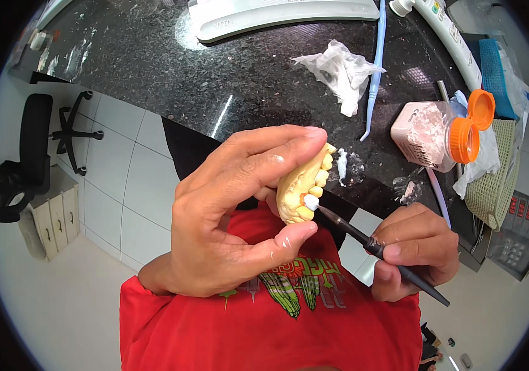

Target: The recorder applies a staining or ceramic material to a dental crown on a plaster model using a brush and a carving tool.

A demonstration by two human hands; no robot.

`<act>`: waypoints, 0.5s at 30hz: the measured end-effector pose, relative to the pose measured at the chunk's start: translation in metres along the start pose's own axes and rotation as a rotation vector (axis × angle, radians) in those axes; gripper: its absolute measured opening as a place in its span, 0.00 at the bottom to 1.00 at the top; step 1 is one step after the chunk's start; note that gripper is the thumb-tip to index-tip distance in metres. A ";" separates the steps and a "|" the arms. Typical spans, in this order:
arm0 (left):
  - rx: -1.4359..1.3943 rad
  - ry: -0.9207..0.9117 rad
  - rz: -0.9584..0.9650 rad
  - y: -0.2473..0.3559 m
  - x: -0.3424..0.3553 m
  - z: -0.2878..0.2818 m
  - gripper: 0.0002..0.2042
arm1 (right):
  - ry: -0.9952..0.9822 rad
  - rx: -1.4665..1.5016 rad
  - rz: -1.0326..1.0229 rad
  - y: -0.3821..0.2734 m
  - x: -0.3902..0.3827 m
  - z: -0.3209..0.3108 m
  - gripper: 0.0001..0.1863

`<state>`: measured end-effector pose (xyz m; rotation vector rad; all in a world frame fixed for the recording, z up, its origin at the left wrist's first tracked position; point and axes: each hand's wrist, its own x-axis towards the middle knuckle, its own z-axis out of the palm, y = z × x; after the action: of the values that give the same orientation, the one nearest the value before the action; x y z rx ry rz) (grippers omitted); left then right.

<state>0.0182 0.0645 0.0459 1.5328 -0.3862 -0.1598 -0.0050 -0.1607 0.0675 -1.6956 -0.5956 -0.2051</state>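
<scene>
The left hand (233, 210) grips a yellow dental model (305, 191) above the dark worktop (215, 80), teeth turned rightward so the right hand (413, 250), pinching a fine brush (373, 247), can reach one white tooth.

Left hand (233, 210) raised, fingers curled in a pinch; right hand (416, 250) clenched, palm-down.

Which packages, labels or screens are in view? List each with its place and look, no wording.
Clear jar: counter, right; pinkish powder inside, orange flip lid open.
White tube: upper right counter, lying slantwise; coloured printed label.
White device base: top centre; flat, rounded, small grey marking.
Grey panel: far right, below the counter; rows of small red tags.
No lit screen shows.
</scene>
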 end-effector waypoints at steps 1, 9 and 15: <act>0.003 -0.001 0.000 0.000 0.000 0.000 0.30 | 0.000 0.000 0.000 0.000 0.000 0.000 0.16; 0.010 0.004 -0.013 0.000 -0.002 0.001 0.30 | 0.067 0.010 -0.020 0.002 -0.002 0.002 0.16; 0.019 -0.007 -0.016 0.001 0.000 0.000 0.30 | 0.012 -0.023 -0.001 -0.001 0.000 -0.001 0.16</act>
<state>0.0180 0.0647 0.0469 1.5549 -0.3816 -0.1742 -0.0057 -0.1616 0.0686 -1.7147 -0.5872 -0.2239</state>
